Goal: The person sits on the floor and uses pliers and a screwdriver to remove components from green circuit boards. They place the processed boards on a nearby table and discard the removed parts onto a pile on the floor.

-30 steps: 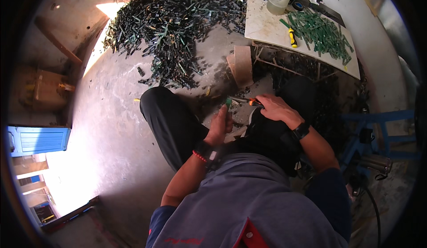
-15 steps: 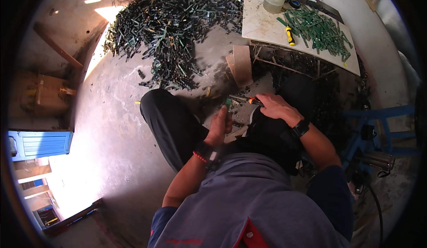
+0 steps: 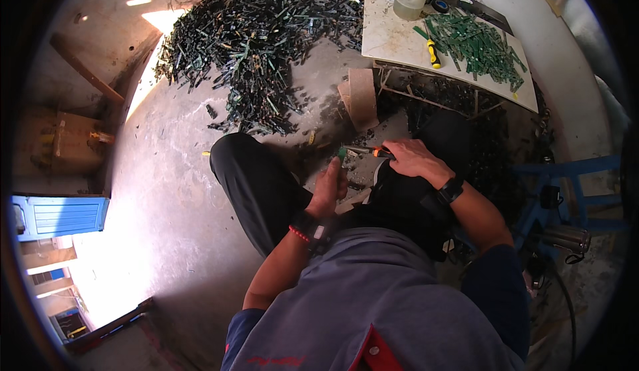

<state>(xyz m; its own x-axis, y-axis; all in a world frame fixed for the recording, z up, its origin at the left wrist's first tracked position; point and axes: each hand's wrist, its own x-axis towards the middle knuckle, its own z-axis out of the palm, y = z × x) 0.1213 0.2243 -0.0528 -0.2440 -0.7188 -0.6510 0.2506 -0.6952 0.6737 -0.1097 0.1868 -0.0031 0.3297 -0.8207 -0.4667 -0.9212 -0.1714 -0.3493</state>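
My left hand (image 3: 327, 186) pinches a small green circuit board piece (image 3: 342, 152) upright between thumb and fingers. From the right, my right hand (image 3: 414, 160) is closed round pliers with orange-and-black grips (image 3: 381, 152). The metal jaws of the pliers point left and reach the board's upper edge; whether they grip a part of it is too small to tell. Both hands are between my bent knees, low over the floor.
A large heap of dark board strips (image 3: 259, 44) covers the floor ahead. On a low white table (image 3: 389, 41) are a cup of liquid (image 3: 409, 1), a yellow-and-black screwdriver (image 3: 433, 54) and a pile of green strips (image 3: 476, 44). A blue stool (image 3: 566, 171) stands right; cardboard (image 3: 362, 98) leans near the table.
The pliers' jaws have turned slightly and moved left to the green board. My left hand has barely moved and still holds the board.
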